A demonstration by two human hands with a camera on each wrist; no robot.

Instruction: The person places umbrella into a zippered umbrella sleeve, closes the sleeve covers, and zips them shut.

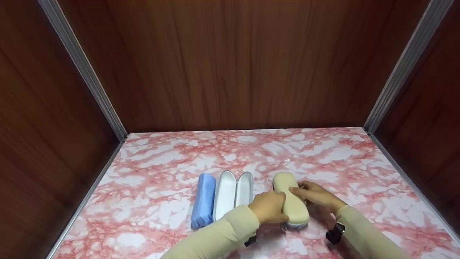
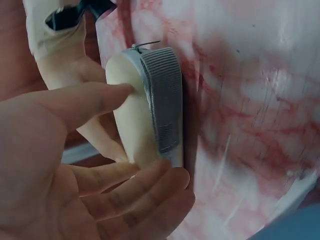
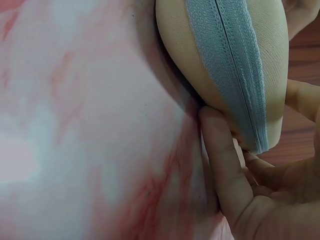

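Observation:
A beige zippered glasses case (image 1: 297,213) lies on the table, zipped shut, with a grey zipper band (image 3: 231,75) round its side. My left hand (image 1: 267,207) holds its left side, the thumb on the beige face and the fingertips at the edge in the left wrist view. From the right, my right hand (image 1: 319,196) grips the opposite side, thumb on top and fingers low against the flank. A small zipper pull (image 2: 147,44) sticks out at one end of the case.
Left of the hands lies an opened hard case (image 1: 224,201) with a white lining, two halves side by side. Against its left edge is a blue, folded soft bundle (image 1: 203,198). Wooden panels (image 1: 237,64) enclose the red-and-white marbled table (image 1: 151,172) at the back and sides.

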